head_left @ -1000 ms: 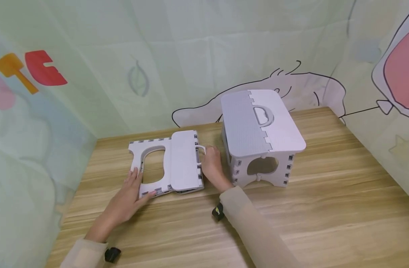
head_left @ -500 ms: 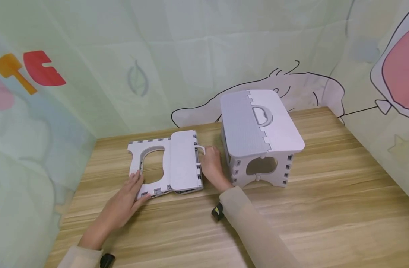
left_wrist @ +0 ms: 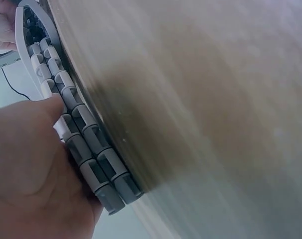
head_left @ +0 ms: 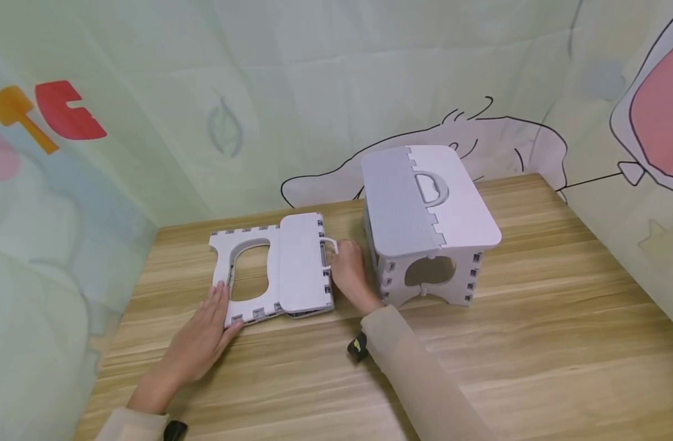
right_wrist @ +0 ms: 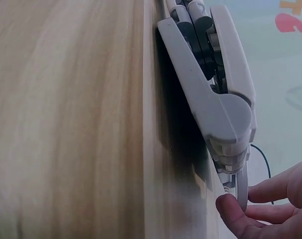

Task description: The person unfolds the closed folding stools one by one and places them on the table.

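A folded white plastic step stool [head_left: 302,263] lies flat on the wooden table, its oval leg opening toward the left. My left hand [head_left: 200,340] touches its near left corner, fingers laid along the left end and thumb along the near edge. In the left wrist view the thumb [left_wrist: 52,107] lies against the stool's grey-and-white hinge knuckles [left_wrist: 83,137]. At the right end, my right hand [head_left: 349,267] holds the stool's carry handle [head_left: 330,244]. The right wrist view has that handle [right_wrist: 242,186] pinched between thumb and fingers, with the stool seen edge-on.
Just right of my right hand stands a second stool [head_left: 431,202], unfolded and upright, with a grey and white top. The wooden table [head_left: 507,355] meets a printed curtain [head_left: 292,110] at the back and sides. A black wrist strap [head_left: 357,346] shows under the right sleeve.
My left hand has slid slightly left and down along the stool's corner, its thumb drawing back along the near edge. The right hand keeps hold of the handle; both stools look unmoved.
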Demonstrator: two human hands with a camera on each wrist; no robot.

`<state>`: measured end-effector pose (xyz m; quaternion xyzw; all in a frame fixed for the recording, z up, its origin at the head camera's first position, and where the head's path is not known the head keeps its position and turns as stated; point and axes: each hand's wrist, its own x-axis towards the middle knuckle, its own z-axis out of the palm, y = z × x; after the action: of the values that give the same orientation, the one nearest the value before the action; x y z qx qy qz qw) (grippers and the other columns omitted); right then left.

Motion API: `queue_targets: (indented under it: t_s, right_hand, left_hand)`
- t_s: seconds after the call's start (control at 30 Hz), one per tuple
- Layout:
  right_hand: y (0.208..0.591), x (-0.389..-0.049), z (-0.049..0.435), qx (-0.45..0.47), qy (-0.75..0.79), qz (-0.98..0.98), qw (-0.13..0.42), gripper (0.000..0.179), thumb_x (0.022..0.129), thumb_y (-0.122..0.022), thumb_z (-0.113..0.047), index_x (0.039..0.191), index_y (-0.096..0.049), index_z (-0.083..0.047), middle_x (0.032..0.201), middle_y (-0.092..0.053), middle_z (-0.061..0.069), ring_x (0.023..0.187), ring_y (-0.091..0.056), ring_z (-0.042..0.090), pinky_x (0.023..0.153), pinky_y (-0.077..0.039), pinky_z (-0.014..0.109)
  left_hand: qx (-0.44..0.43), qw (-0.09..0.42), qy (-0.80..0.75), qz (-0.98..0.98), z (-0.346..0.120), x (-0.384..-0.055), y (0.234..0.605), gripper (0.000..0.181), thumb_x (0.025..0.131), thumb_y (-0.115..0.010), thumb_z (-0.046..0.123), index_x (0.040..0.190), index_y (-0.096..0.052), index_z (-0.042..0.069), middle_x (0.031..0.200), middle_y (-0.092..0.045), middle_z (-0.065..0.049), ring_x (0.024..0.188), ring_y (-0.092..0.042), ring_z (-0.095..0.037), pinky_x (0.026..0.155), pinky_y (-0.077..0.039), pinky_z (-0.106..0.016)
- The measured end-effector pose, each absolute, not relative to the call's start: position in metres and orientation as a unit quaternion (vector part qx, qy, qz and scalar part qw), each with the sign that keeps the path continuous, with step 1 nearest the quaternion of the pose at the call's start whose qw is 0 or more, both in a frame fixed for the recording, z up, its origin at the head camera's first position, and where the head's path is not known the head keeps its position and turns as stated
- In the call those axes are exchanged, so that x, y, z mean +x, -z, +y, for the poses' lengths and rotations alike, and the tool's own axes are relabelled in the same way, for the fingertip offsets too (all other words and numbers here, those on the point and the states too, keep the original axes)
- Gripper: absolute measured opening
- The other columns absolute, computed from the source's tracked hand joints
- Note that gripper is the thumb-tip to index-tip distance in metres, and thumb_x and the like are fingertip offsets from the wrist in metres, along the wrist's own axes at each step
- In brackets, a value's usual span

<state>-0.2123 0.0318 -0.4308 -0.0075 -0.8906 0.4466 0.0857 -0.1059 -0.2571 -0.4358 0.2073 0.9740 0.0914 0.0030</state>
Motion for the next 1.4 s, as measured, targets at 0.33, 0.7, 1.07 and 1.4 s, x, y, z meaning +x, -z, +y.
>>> queue_targets:
  t_s: [0.33, 0.7, 1.07, 1.4]
  right_hand:
    - [0.427, -0.212, 0.030, -0.040, -0.509, -0.857, 0.066, 0.024, 0.086, -0.063, 0.014, 0.109, -0.068, 0.015, 0.107, -0.069, 0.028, 0.105, -0.065, 0.038, 0.094, -0.054, 0.043]
    - [0.419, -0.208, 0.032, -0.055, -0.591, -0.803, 0.055, 0.037, 0.086, -0.058, 0.017, 0.123, -0.061, 0.016, 0.100, -0.067, 0.029, 0.084, -0.065, 0.032, 0.069, -0.060, 0.035]
    - [0.403, -0.206, 0.025, -0.098, -0.658, -0.745, 0.052, 0.041, 0.085, -0.058, 0.017, 0.125, -0.064, 0.010, 0.098, -0.064, 0.020, 0.077, -0.050, 0.014, 0.058, -0.044, 0.016]
    - [0.390, -0.201, 0.020, -0.120, -0.731, -0.669, 0.060, 0.038, 0.085, -0.065, 0.014, 0.122, -0.066, 0.007, 0.095, -0.060, 0.010, 0.082, -0.052, 0.012, 0.064, -0.048, 0.014]
  left_hand:
    - [0.212, -0.009, -0.093, 0.973, -0.258, -0.104, 0.437, 0.072, 0.107, -0.046, 0.032, 0.152, -0.014, -0.015, 0.160, -0.012, -0.031, 0.147, -0.014, -0.046, 0.118, -0.020, -0.056]
    - [0.215, -0.005, -0.109, 0.970, -0.261, -0.106, 0.434, 0.073, 0.107, -0.046, 0.033, 0.153, -0.013, -0.012, 0.160, -0.011, -0.030, 0.147, -0.013, -0.044, 0.119, -0.019, -0.054]
    - [0.214, -0.013, -0.146, 0.966, -0.265, -0.104, 0.433, 0.074, 0.107, -0.047, 0.030, 0.152, -0.009, -0.015, 0.159, -0.008, -0.032, 0.146, -0.014, -0.046, 0.121, -0.014, -0.051]
    - [0.211, -0.011, -0.172, 0.962, -0.268, -0.104, 0.431, 0.073, 0.107, -0.047, 0.028, 0.153, -0.009, -0.013, 0.160, -0.008, -0.031, 0.147, -0.013, -0.045, 0.121, -0.011, -0.047]
